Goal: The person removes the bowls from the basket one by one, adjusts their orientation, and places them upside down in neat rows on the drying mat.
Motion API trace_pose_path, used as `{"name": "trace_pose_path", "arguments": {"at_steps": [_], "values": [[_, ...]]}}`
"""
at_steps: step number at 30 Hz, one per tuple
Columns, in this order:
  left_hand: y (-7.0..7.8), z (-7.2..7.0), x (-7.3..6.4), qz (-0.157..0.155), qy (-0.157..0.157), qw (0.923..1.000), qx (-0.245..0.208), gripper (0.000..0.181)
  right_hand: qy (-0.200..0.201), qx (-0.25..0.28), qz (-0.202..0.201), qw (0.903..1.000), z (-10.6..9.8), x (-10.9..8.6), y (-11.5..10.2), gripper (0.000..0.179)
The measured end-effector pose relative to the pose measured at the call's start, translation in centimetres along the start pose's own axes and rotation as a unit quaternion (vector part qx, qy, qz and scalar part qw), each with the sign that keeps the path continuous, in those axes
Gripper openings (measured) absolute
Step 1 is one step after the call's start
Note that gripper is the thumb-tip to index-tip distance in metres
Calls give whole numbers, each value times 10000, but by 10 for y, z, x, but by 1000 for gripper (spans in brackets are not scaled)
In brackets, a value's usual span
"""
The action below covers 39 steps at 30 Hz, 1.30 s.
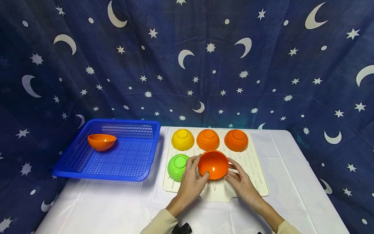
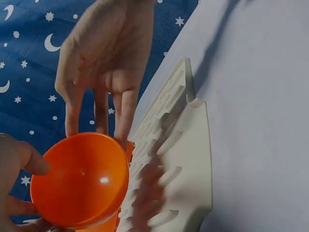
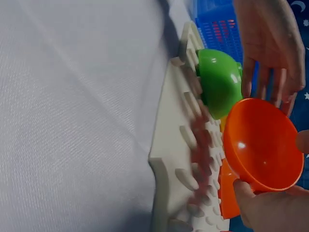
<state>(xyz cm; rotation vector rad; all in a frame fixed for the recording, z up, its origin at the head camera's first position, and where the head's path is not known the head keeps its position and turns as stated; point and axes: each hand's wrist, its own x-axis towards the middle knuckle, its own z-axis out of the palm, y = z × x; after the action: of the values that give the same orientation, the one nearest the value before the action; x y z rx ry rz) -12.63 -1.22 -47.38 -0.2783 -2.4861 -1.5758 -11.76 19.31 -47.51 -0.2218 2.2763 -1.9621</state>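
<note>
An orange bowl (image 1: 213, 165) is held above the front of a cream drying mat (image 1: 217, 195), its hollow tilted toward the head camera. My left hand (image 1: 191, 180) grips its left side, the thumb over the rim and the other fingers behind. On the opposite side my right hand (image 1: 243, 185) holds the bowl between thumb and fingers; in the right wrist view this hand (image 3: 275, 210) shows at the lower right. Just left of the held bowl a green bowl (image 1: 177, 167) lies upside down on the mat, partly covered by my left hand.
Along the mat's back row sit a yellow bowl (image 1: 182, 139), an orange bowl (image 1: 208, 139) and a darker orange bowl (image 1: 236, 140), all upside down. A blue plastic basket (image 1: 125, 178) stands left on the white-covered table (image 1: 117, 208), with an orange bowl (image 1: 101, 143) inside.
</note>
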Motion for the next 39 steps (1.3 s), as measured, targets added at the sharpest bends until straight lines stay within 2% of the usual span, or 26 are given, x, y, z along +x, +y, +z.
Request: {"name": "trace_pose_path", "arguments": {"at_steps": [4, 8, 18, 23, 26, 33, 39], "values": [[0, 1, 1, 68, 76, 9998, 170, 66, -136, 187, 29, 9997, 3, 4, 7, 68], [-4, 3, 1, 76, 33, 9999, 76, 66, -226, 264, -29, 9994, 4, 6, 12, 70], [-10, 11, -1, -396, -126, 9989, -239, 73, -299, 145, -439, 9985, 2, 22, 14, 68], [-11, 12, 0, -441, -258, 9979, -408, 73, -242, -102, -496, 9984, -1, 23, 15, 67], [-11, 12, 1, -431, -291, 9977, -440, 72, -305, -69, -572, 9979, -3, 22, 17, 67], [-12, 14, -1, -336, -339, 9988, -94, 66, -395, -147, -628, 9971, -5, 19, 23, 64], [-8, 11, -10, -180, -557, 9982, 133, 67, -504, -286, -264, 9980, -6, 7, 27, 70]]}}
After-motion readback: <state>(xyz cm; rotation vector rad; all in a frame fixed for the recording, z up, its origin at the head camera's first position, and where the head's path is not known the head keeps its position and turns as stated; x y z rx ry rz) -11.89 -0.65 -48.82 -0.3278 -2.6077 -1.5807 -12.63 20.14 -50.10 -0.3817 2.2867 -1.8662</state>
